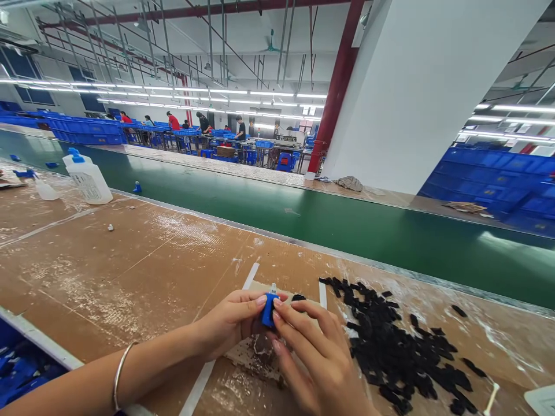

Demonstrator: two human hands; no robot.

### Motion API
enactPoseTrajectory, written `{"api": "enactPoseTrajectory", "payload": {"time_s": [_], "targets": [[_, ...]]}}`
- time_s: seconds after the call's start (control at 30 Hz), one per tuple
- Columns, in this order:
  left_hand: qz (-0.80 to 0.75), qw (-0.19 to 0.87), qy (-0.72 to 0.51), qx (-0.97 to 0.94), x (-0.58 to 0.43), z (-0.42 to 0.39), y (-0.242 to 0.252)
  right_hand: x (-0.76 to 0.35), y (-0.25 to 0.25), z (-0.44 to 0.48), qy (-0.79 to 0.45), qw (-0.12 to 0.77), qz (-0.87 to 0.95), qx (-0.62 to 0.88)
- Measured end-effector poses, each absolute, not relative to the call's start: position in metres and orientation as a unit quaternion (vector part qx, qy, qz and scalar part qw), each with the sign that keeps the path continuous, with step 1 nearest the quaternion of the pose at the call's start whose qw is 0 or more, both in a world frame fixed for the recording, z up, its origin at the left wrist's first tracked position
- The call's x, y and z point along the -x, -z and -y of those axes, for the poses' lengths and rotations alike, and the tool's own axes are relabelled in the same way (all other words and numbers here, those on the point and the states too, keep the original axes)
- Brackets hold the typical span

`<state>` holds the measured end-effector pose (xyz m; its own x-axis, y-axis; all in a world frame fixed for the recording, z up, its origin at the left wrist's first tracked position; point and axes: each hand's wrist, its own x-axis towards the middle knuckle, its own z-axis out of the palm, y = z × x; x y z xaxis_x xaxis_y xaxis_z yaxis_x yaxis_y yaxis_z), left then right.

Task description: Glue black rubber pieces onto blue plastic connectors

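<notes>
A small blue plastic part [269,309] with a white tip on top is pinched between my left hand [229,323] and my right hand [314,358]. Its lower side is hidden by my fingers. A metal bangle [119,375] circles my left wrist. Both hands rest above a worn cardboard sheet [255,361] on the brown-covered workbench [143,271]. To the right of my right hand lies a loose heap of small black pieces [399,346]. One black piece [298,297] sits just beyond my fingertips.
A green conveyor belt [303,216] runs along the bench's far edge. White bottles with blue caps [89,179] stand at the left. A bin of blue parts [21,370] sits at the lower left. Stacked blue crates [489,179] fill the right, and several co-workers [203,122] stand far back.
</notes>
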<state>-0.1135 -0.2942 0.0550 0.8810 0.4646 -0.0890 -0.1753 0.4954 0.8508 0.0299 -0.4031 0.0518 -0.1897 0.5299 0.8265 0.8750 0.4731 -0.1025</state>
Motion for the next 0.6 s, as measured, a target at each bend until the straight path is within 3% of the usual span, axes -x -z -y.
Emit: {"api": "enactPoseTrajectory", "payload": {"time_s": [0.2, 0.37, 0.43, 0.57, 0.6], "targets": [[-0.237, 0.791, -0.198, -0.529, 0.109, 0.284, -0.053, -0.055, -0.039, 0.395, 0.103, 0.403, 0.701, 0.58], [-0.3, 0.689, -0.271, -0.602, 0.11, 0.25, -0.044, -0.121, -0.016, 0.367, 0.111, 0.34, 0.612, 0.705], [-0.326, 0.578, -0.297, -0.687, 0.113, 0.237, -0.039, -0.142, -0.008, 0.359, 0.107, 0.308, 0.629, 0.706], [-0.364, 0.156, -0.254, -0.882, 0.121, 0.221, -0.029, -0.155, 0.001, 0.348, 0.091, 0.282, 0.681, 0.67], [-0.379, 0.095, -0.234, -0.89, 0.124, 0.219, -0.027, -0.151, 0.003, 0.344, 0.097, 0.288, 0.684, 0.663]]}}
